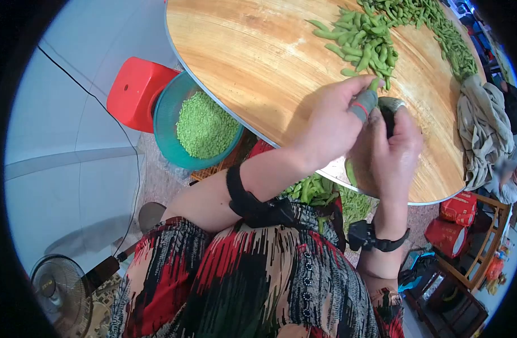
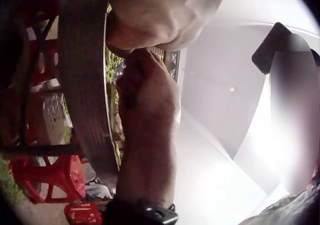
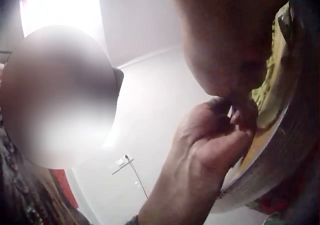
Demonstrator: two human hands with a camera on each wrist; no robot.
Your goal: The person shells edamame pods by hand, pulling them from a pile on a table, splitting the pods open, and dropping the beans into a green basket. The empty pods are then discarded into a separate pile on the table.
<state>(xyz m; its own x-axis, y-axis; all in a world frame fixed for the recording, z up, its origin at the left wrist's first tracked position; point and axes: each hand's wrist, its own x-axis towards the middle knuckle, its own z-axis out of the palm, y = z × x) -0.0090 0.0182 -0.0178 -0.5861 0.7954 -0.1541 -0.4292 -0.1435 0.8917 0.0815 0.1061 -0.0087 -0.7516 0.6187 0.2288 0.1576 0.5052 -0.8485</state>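
Over the near edge of the round wooden table [image 1: 253,62], my two hands meet at the fingertips. The left hand [image 1: 331,124] pinches a green soybean pod [image 1: 374,84], whose tip pokes up past the fingers. A greyish cover with a red band wraps one left finger. Against the pod's lower end, the right hand [image 1: 398,143] brings its curled thumb and finger; a dark cover shows on that finger. Fingers hide most of the pod. A heap of whole pods [image 1: 362,42] lies just beyond. Another green pod [image 1: 350,172] shows at the table edge below the hands.
A teal basin [image 1: 164,135] of shelled green beans [image 1: 205,127] stands left of the table beside a red stool [image 1: 137,93]. More pods [image 1: 312,190] are heaped below the table edge. A crumpled cloth [image 1: 483,132] hangs at the right. A fan [image 1: 61,293] stands lower left.
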